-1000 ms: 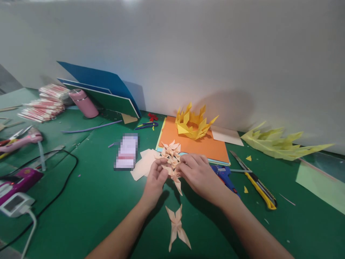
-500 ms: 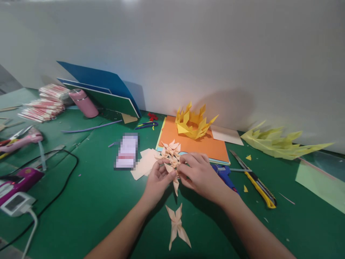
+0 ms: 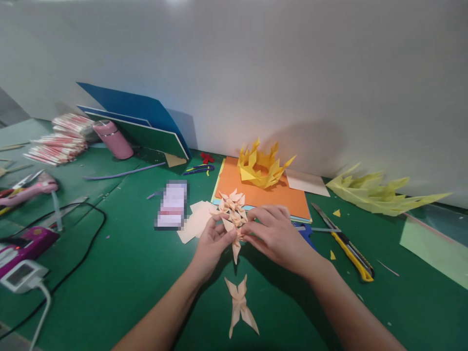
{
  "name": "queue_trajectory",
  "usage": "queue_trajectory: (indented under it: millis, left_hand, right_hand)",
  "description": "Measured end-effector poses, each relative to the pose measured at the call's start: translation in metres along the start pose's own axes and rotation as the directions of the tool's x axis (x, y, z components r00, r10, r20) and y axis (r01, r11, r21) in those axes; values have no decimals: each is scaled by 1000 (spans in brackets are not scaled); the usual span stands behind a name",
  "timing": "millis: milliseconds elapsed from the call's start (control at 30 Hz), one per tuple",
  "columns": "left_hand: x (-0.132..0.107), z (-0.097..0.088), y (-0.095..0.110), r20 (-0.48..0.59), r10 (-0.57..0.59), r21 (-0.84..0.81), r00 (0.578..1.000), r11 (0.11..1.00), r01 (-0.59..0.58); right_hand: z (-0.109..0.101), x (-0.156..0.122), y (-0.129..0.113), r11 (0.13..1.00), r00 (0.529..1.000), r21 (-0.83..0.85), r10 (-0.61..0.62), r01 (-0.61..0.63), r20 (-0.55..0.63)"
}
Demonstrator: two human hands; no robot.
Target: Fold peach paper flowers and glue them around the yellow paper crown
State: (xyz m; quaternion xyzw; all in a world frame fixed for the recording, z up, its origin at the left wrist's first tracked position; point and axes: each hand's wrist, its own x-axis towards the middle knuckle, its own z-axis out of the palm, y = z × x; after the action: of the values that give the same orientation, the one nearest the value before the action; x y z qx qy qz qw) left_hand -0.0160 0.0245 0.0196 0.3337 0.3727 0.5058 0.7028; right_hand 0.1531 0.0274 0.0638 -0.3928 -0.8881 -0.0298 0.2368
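Observation:
My left hand (image 3: pixel 212 242) pinches a peach folded-paper flower (image 3: pixel 236 251) with pointed petals, thumb on its near side. My right hand (image 3: pixel 272 236) has its fingertips closed on the right edge of the same flower. Just behind it lie several more peach paper flowers (image 3: pixel 233 200) in a cluster; whether the held one touches them I cannot tell. Closer to me, a single four-pointed peach paper flower (image 3: pixel 239 304) lies flat on the green table (image 3: pixel 139 287). Flat peach paper pieces (image 3: pixel 197 222) rest left of the cluster.
Behind my hands, a yellow paper crown (image 3: pixel 263 168) sits on orange sheets (image 3: pixel 226 178). At right are a blue glue gun (image 3: pixel 307 234), a yellow utility knife (image 3: pixel 351 256) and a pale yellow folded-paper piece (image 3: pixel 383 192). A phone (image 3: pixel 172 204), cable (image 3: pixel 104 219) and pink bottle (image 3: pixel 113 140) lie left.
The held flower has tilted slightly, its lower petal tip shifting left. My right hand has moved a little and its fingers have changed posture. The other things stay put.

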Motion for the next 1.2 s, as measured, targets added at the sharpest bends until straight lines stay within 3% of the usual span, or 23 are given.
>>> queue_trajectory:
  millis: [667,867,1067,1133,1200]
  left_hand:
    - [-3,3,5,45,-48,-26,998,998,49]
    - [-1,2,1,10,-30,11,1000,1000,30]
    - [4,-2,-2,-165,67,167,984,985,-39]
    - [5,-5,-1,-153,96,272,984,961,-52]
    - [4,-6,0,-57,63,397,996,917,-35]
  right_hand:
    - [1,-1,2,986,996,-141,-84,88,33]
    - [3,-1,5,982,994,-152,-106,111,41]
    - [10,13,37,978,994,-184,-83,95,75]
    - [14,20,50,975,990,-197,-78,101,120]
    - [18,26,60,973,984,-200,-81,112,159]
